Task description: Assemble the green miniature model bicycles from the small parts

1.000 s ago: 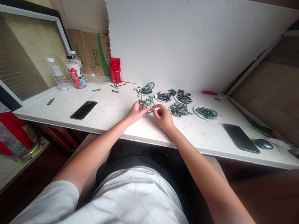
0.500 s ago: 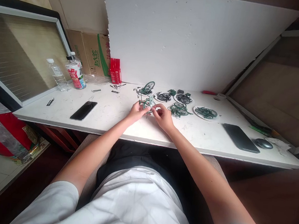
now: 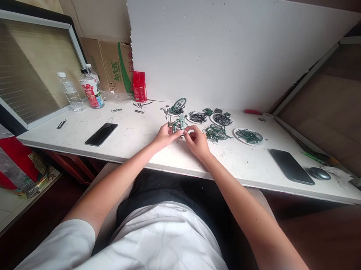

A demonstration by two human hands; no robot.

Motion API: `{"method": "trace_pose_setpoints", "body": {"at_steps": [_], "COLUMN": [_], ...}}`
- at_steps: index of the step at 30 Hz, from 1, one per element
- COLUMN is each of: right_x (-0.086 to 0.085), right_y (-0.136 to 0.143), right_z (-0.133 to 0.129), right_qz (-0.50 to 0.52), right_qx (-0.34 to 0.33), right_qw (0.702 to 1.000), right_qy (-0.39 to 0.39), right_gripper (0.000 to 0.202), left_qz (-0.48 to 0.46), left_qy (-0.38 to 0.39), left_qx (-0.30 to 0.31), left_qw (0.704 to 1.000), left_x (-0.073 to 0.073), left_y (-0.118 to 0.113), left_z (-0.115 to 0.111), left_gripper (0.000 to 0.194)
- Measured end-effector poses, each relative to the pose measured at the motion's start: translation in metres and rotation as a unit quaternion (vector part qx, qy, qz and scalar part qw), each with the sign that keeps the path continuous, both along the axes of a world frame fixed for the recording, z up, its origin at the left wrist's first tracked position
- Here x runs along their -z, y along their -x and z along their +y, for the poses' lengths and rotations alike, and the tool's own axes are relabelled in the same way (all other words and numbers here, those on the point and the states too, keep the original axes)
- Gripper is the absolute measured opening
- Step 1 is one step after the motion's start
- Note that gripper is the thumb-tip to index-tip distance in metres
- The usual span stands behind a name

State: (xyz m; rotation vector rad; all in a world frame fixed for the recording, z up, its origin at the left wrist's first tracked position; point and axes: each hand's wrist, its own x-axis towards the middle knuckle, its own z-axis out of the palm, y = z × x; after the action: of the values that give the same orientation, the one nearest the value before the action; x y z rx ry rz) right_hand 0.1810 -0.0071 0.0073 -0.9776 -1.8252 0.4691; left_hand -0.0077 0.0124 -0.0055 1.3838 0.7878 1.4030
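Above the table's front half, I hold a small green model bicycle (image 3: 181,121) between both hands. My left hand (image 3: 166,135) is closed on its left side, thumb pressed along the lower part. The fingers of my right hand (image 3: 196,140) are pinched together at its right side; whether a tiny part sits between the fingertips is too small to tell. Just behind the model is a plate with a green-rimmed wheel (image 3: 179,105) and dark parts. Right of my hands lies a pile of green bicycle frames (image 3: 216,132).
Plates of black wheels (image 3: 222,119), dark parts (image 3: 198,117) and green parts (image 3: 248,136) stand on the white table (image 3: 128,142). A phone (image 3: 101,134) lies left, a larger dark slab (image 3: 291,166) and a mouse (image 3: 320,173) right. Bottles (image 3: 91,89) and a red box (image 3: 139,86) stand at the back left.
Both hands stay at nearly the same place around the model bicycle, with only slight finger movement. The whole view has shifted very slightly.
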Motion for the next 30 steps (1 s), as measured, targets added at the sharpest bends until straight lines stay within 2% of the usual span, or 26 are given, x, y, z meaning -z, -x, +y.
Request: {"method": "trace_pose_setpoints", "body": {"at_steps": [6, 12, 23, 30], "right_x": [-0.0005, -0.0014, -0.0014, -0.0003], "right_y": [-0.0002, 0.0002, 0.0003, 0.0000], "right_z": [0.0001, -0.0008, -0.0010, -0.0005], "right_qz": [0.000, 0.000, -0.001, -0.004], "right_qx": [0.002, 0.001, 0.002, -0.001], "right_qw": [1.000, 1.000, 1.000, 1.000], "right_qy": [0.004, 0.003, 0.005, 0.014], "right_gripper": [0.027, 0.022, 0.023, 0.024], "left_qz": [0.000, 0.018, 0.007, 0.014], "left_qy": [0.003, -0.038, -0.038, -0.032], "left_qx": [-0.008, -0.012, -0.011, 0.001], "left_qw": [1.000, 0.999, 0.999, 0.999], "left_x": [-0.0039, -0.0017, -0.0031, -0.0060], "left_y": [-0.0008, 0.0018, 0.0006, 0.0013], "left_z": [-0.0039, -0.0016, -0.0017, -0.0069], "left_gripper": [0.063, 0.055, 0.058, 0.052]}}
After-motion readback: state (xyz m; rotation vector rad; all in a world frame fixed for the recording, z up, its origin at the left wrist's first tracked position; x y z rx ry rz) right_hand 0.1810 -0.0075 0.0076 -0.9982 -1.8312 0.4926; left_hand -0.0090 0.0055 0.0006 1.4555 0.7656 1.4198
